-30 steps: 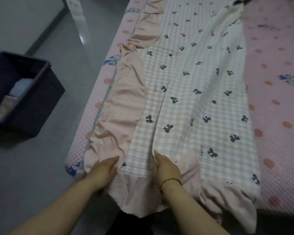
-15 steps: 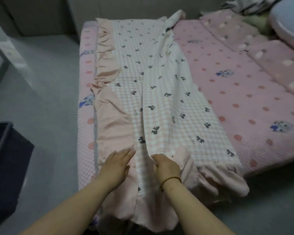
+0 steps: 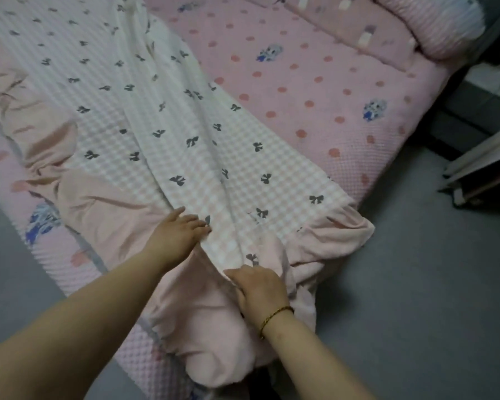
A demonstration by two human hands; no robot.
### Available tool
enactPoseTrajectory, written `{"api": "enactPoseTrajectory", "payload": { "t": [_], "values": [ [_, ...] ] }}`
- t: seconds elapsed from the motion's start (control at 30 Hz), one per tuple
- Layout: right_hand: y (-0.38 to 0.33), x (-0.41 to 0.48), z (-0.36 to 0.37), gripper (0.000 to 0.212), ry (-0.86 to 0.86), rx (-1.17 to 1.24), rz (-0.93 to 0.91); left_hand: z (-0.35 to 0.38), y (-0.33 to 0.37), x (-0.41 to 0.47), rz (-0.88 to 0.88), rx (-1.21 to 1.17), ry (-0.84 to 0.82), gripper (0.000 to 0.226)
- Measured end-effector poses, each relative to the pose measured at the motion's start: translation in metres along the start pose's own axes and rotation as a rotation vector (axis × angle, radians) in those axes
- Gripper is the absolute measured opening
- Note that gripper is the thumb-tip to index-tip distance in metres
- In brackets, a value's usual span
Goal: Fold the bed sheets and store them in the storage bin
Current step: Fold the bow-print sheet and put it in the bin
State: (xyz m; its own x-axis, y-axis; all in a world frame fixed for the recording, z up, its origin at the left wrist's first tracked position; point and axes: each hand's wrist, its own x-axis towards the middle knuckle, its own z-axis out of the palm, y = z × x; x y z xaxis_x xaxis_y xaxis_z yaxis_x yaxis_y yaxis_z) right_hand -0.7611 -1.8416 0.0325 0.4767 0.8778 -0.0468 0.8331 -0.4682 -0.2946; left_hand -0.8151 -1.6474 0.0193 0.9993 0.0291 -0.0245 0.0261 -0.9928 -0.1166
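A white checked bed sheet (image 3: 145, 116) with dark bow prints and a pale pink ruffle border lies folded lengthwise along the bed, its near end hanging over the bed's corner. My left hand (image 3: 176, 233) lies on the sheet at the seam between ruffle and check, fingers stretched toward the fold. My right hand (image 3: 259, 287), with a thin gold bracelet on the wrist, pinches the near end of the sheet's folded edge. The storage bin is out of view.
The bed (image 3: 315, 90) has a pink dotted cover. A rolled striped pillow or quilt (image 3: 427, 27) lies at its far right end. Grey floor (image 3: 416, 298) surrounds the bed's corner. A dark low piece of furniture (image 3: 479, 145) stands at the right.
The view has swung right, so the storage bin on the floor at left has left the frame. My left hand has slid rightward onto the sheet's seam; my right hand stays on the folded edge.
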Motion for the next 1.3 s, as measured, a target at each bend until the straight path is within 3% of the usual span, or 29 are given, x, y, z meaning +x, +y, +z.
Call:
{"api": "enactPoseTrajectory", "payload": {
  "t": [0.07,0.2,0.27,0.33,0.4,0.47,0.6,0.67,0.73,0.87,0.97,1.03,1.07,1.17,1.3],
  "values": [
    [0.011,0.003,0.002,0.017,0.006,0.003,-0.034,0.0,-0.005,0.006,0.032,-0.047,0.019,0.024],
    [0.035,0.011,0.017,0.039,-0.096,-0.068,0.08,0.009,-0.008,0.009,0.106,-0.115,0.054,0.027],
    [0.038,0.016,0.008,0.026,-0.164,-0.144,0.133,0.017,-0.016,0.011,0.133,-0.124,0.051,0.026],
    [0.039,0.025,0.001,0.019,-0.342,-0.202,0.196,0.019,-0.022,0.016,0.141,-0.147,-0.008,0.026],
    [0.041,0.036,-0.008,0.025,-0.363,-0.218,0.291,0.009,-0.033,0.027,0.174,-0.161,-0.097,0.012],
    [0.043,0.042,-0.028,0.022,-0.209,-0.315,0.367,-0.01,-0.039,0.041,0.139,-0.203,-0.083,0.019],
    [0.035,0.031,-0.078,0.004,0.499,-0.473,0.25,-0.06,-0.05,0.048,0.299,-0.315,0.282,0.037],
    [0.019,0.012,-0.076,0.01,0.655,-0.532,0.193,-0.065,-0.052,0.034,0.371,-0.305,0.304,0.039],
    [0.0,-0.01,-0.051,0.013,0.696,-0.583,0.177,-0.06,-0.047,0.012,0.452,-0.306,0.266,0.037],
    [-0.035,-0.05,0.026,0.02,0.449,-0.376,0.29,-0.001,-0.038,-0.036,0.56,-0.283,0.083,0.033],
    [-0.057,-0.07,0.084,0.035,0.155,-0.242,0.423,0.036,-0.022,-0.066,0.597,-0.23,-0.154,0.008],
    [-0.07,-0.078,0.113,0.037,-0.05,-0.097,0.545,0.051,-0.015,-0.08,0.518,-0.167,-0.407,0.017],
    [-0.075,-0.079,0.125,0.034,-0.12,-0.042,0.587,0.061,-0.015,-0.086,0.495,-0.156,-0.422,0.026],
    [-0.09,-0.077,0.139,0.023,-0.199,0.045,0.619,0.065,-0.014,-0.092,0.468,-0.112,-0.517,0.037],
    [-0.089,-0.083,0.125,0.02,-0.064,-0.032,0.615,0.068,-0.017,-0.091,0.42,-0.142,-0.393,0.036]
  ]
}}
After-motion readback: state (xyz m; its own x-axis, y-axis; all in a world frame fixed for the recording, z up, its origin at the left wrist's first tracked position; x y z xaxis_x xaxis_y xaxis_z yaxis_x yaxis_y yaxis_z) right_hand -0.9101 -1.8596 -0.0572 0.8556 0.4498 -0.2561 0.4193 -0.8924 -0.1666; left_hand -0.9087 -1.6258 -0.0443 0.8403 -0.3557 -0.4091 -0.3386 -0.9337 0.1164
